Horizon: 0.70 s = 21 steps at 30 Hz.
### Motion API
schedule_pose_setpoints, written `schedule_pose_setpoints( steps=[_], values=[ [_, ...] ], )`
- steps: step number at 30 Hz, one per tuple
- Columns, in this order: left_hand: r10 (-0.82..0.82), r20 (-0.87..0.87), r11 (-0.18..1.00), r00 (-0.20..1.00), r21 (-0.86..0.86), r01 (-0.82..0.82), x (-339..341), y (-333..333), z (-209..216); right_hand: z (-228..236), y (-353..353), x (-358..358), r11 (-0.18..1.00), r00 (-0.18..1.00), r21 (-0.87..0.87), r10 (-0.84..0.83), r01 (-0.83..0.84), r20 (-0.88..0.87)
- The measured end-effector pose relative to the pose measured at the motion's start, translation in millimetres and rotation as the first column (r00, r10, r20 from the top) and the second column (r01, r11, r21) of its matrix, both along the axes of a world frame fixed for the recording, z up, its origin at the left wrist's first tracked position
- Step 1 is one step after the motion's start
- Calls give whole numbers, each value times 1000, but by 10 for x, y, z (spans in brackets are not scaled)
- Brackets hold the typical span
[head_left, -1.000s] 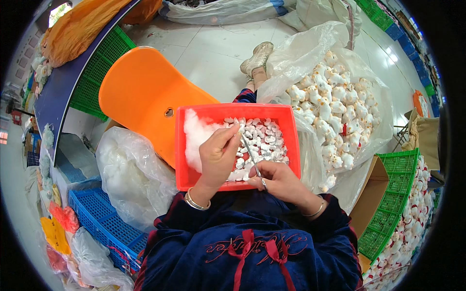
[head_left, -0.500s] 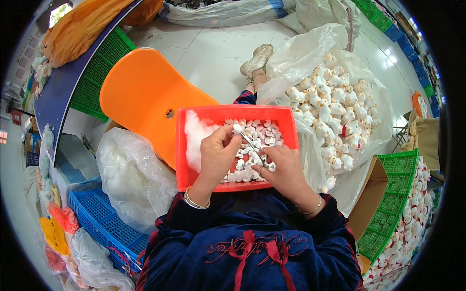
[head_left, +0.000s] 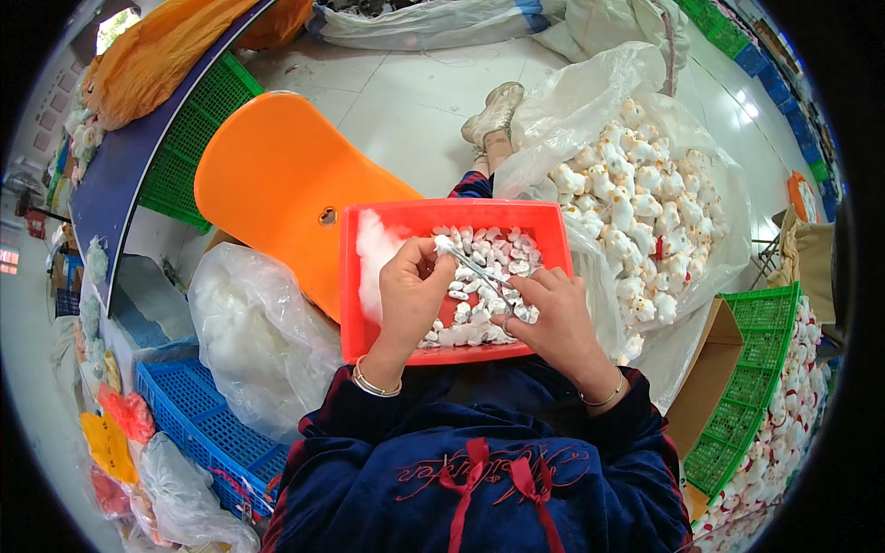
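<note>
My left hand [head_left: 411, 293] is closed in a pinch on a small white fabric piece [head_left: 444, 245] above the red tray [head_left: 348, 304]. In my right hand [head_left: 559, 318] are slim metal forceps [head_left: 476, 269] with scissor-like finger loops. Their tip meets the white piece at my left fingertips; whether it is inside cannot be made out. Fluffy white stuffing [head_left: 371, 249] fills the tray's left side. Many small white pieces [head_left: 498, 247] lie across its middle and right, partly hidden by my hands.
A clear bag of stuffing [head_left: 244, 323] and a blue crate [head_left: 198, 405] are at left, below an orange chair [head_left: 277, 175]. At right, a large plastic bag holds white plush toys [head_left: 636, 198]; a cardboard box [head_left: 705, 369] and green crate [head_left: 751, 396] stand nearer.
The forceps' tip and the white piece have shifted slightly left. My right hand has moved a little right and its fingers have spread somewhat on the loops.
</note>
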<state>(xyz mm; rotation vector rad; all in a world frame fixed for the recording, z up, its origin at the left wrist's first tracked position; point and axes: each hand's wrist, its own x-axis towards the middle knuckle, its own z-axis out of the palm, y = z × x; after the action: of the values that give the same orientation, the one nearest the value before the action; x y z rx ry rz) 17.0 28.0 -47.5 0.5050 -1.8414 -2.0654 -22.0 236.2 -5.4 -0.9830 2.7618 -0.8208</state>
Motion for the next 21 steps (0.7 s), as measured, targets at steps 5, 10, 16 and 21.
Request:
schedule_pose_setpoints(
  steps=[5, 10, 16, 21],
  values=[
    [7, -25, 999, 1000, -51, -8, 44, 99, -73, 25, -29, 0, 997, 946, -67, 57, -37, 320],
    [-200, 105, 977, 974, -59, 207, 53, -6, 35, 10, -40, -17, 996, 943, -90, 33, -3, 332],
    [-344, 49, 924, 938, 195, 329, 93, -326, 97, 80, 187, -183, 990, 994, 119, 80, -70, -78],
    [-332, 126, 941, 935, 113, 319, 31, -245, 97, 163, 171, -194, 980, 980, 147, 155, -136, -122]
  ],
)
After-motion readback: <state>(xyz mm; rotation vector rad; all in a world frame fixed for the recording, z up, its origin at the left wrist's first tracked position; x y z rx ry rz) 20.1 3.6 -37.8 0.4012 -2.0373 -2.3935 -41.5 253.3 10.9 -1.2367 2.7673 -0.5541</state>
